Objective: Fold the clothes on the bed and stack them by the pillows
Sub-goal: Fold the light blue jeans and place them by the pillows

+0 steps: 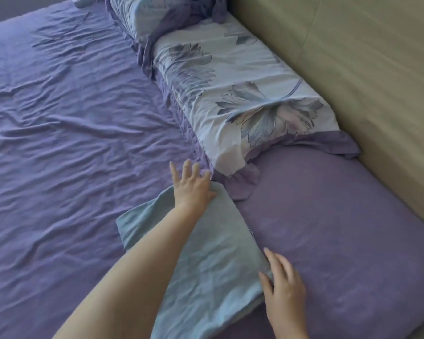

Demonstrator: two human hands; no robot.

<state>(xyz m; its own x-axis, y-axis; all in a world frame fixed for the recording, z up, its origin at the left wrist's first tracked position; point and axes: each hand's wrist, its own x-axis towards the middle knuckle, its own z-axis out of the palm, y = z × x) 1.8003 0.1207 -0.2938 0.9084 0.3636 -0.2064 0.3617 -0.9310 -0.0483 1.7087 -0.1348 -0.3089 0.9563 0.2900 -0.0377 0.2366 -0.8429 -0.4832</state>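
A folded light-blue garment (201, 260) lies on the purple sheet (59, 143), just beside the floral pillow (230, 94). The left hand (194, 185) rests flat, fingers spread, on its corner nearest that pillow. The right hand (283, 287), fingers relaxed, touches its edge farther from the pillow.

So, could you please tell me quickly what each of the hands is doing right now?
Left hand: open, fingers spread, resting on the folded blue garment.
Right hand: open, fingers at the garment's edge.
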